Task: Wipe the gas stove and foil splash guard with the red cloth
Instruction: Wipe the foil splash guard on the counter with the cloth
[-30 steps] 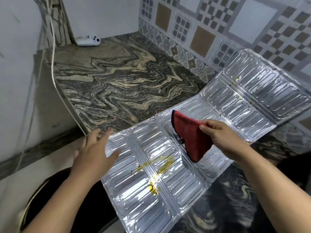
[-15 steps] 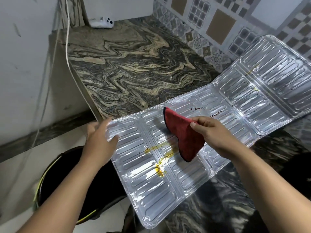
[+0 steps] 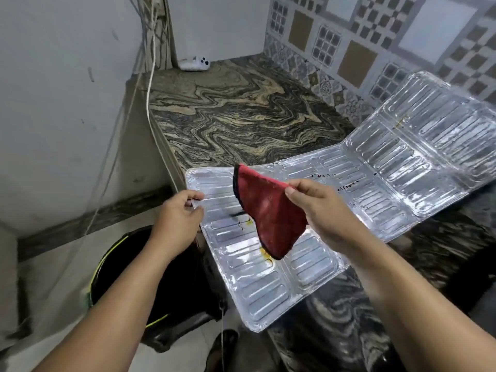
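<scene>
Fingers (image 3: 295, 187) pinch red cloth (image 3: 268, 218) above splash guard (image 3: 389, 167).

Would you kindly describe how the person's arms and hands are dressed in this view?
Both forearms are bare up to the frame edge, with no sleeves in view. The left hand and right hand show no gloves, rings, watch or bracelets.

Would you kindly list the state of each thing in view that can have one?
foil splash guard: unfolded flat, overhanging the counter, yellow and dark stains on it.
red cloth: folded, hanging above the guard.
left hand: pinches the guard's edge.
right hand: pinches the cloth.
black bucket: upright on the floor.
</scene>
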